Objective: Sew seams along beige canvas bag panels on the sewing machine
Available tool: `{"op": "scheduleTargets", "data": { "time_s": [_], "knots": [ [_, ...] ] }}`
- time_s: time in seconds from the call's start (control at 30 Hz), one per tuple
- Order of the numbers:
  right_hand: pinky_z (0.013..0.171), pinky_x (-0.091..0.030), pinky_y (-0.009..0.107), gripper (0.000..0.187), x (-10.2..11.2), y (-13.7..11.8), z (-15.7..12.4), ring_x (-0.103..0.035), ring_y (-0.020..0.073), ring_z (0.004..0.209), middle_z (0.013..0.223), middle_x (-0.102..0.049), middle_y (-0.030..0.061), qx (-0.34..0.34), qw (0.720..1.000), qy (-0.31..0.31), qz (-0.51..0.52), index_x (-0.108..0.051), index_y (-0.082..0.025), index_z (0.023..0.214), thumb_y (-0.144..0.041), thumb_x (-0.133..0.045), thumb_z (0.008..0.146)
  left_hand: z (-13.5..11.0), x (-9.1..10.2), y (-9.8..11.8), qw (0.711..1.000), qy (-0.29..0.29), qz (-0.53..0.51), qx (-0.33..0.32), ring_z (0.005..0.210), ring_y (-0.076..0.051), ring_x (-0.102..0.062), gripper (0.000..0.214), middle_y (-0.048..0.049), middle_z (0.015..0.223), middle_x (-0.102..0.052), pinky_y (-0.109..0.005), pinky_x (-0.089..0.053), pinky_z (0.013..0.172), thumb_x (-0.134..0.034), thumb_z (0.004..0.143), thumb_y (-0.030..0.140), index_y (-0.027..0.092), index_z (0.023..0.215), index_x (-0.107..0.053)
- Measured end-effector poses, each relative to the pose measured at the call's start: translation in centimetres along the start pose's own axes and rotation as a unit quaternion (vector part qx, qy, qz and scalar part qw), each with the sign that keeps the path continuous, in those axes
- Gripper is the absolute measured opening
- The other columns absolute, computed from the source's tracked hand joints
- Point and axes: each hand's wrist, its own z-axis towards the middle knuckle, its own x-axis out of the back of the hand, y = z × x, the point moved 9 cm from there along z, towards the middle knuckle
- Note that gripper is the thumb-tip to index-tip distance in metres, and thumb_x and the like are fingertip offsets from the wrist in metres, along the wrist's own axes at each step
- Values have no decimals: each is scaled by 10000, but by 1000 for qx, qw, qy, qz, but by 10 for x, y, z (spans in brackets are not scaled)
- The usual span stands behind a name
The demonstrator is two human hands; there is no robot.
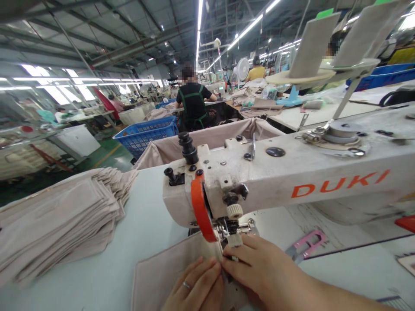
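A beige fabric panel (162,272) with a stitched edge lies on the sewing machine (262,172) bed, its far part under the machine's head. My left hand (197,287), with a ring on one finger, rests flat on the panel, fingers stretched forward and close together. Just right of it, my right hand (259,268) has its fingers bent around the panel's edge beside the presser foot; its thumb is hidden. The orange guard (202,210) stands in front of the needle area and partly covers it. Pink-handled thread snips (306,246) lie right of my right hand.
A stack of beige fabric pieces (65,220) lies on the left of the table. Behind the machine are a cloth-lined trough (168,149) and a blue crate (149,136). A person in black (194,101) sits beyond. Thread cones (311,47) stand at upper right.
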Motion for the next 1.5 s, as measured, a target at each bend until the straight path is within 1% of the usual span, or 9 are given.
{"op": "scheduleTargets", "data": {
  "time_s": [0.2, 0.4, 0.57, 0.73, 0.87, 1.07, 1.17, 1.3, 1.5],
  "knots": [
    [805, -562, 382, 281, -8, 10, -1, -644, 245, 886, 996, -721, 58, -49, 999, 4, -21, -666, -171, 1126, -163, -689, 847, 17, 4, -19, 996, -46, -81, 11, 1112, -203, -697, 381, -73, 1137, -753, -303, -563, 1014, -532, 1000, 442, 132, 1178, -660],
    [816, -576, 436, 208, -20, 24, 3, -637, 289, 957, 1069, -700, 111, -115, 990, -77, -12, -709, -187, 933, -89, -610, 779, 29, 4, -42, 979, -48, -166, 111, 1110, -237, -680, 279, -86, 1181, -723, -388, -555, 1038, -644, 879, 270, 174, 1140, -620],
    [899, -553, 441, 188, -21, 25, 6, -622, 285, 1033, 1140, -670, 111, -143, 984, -101, 29, -678, -191, 851, -68, -546, 797, 32, -2, -54, 974, -53, -186, 121, 1079, -248, -679, 263, -87, 1136, -728, -430, -567, 1012, -653, 873, 243, 187, 1127, -618],
    [883, -537, 425, 266, 1, 27, 4, -591, 266, 985, 1044, -646, 103, -162, 982, -28, 90, -650, -185, 953, -38, -479, 811, 25, -5, -61, 981, -101, -143, 81, 1064, -248, -683, 316, -92, 1160, -725, -413, -591, 970, -659, 925, 326, 178, 1200, -618],
    [849, -508, 402, 244, 24, 42, -1, -557, 256, 946, 966, -614, 88, -201, 974, 58, 81, -624, -172, 958, -31, -488, 812, 14, 3, -62, 990, -72, -118, 38, 1150, -198, -650, 319, -80, 1218, -706, -363, -527, 1059, -538, 1007, 242, 187, 1320, -573],
    [763, -448, 389, 191, 25, 56, -3, -547, 243, 818, 796, -620, 49, -212, 976, 41, -10, -624, -192, 772, -151, -532, 934, 14, 5, -60, 987, -49, -132, 77, 1078, -189, -683, 260, -51, 1179, -726, -331, -564, 998, -526, 997, 228, 208, 1236, -625],
    [769, -437, 387, 201, 21, 48, -3, -544, 237, 814, 778, -626, 34, -181, 982, 48, 21, -615, -192, 742, -201, -582, 940, 20, 2, -52, 988, -43, -116, 97, 979, -205, -709, 219, -52, 1098, -744, -353, -605, 915, -516, 1004, 301, 206, 1137, -662],
    [818, -447, 333, 58, 12, 21, 2, -568, 199, 849, 899, -678, 5, -77, 990, 56, 103, -641, -183, 884, -137, -672, 901, 24, 3, -44, 987, -6, -116, 114, 901, -175, -717, 234, -33, 1001, -751, -299, -607, 851, -449, 1036, 279, 212, 1073, -670],
    [785, -443, 298, 134, 4, 16, 3, -571, 184, 838, 903, -686, 6, -59, 985, 72, 147, -647, -182, 855, -69, -613, 920, 24, 2, -45, 979, 20, -163, 121, 856, -146, -708, 202, 2, 949, -752, -262, -580, 858, -473, 1034, 257, 231, 1027, -673]
  ]
}}
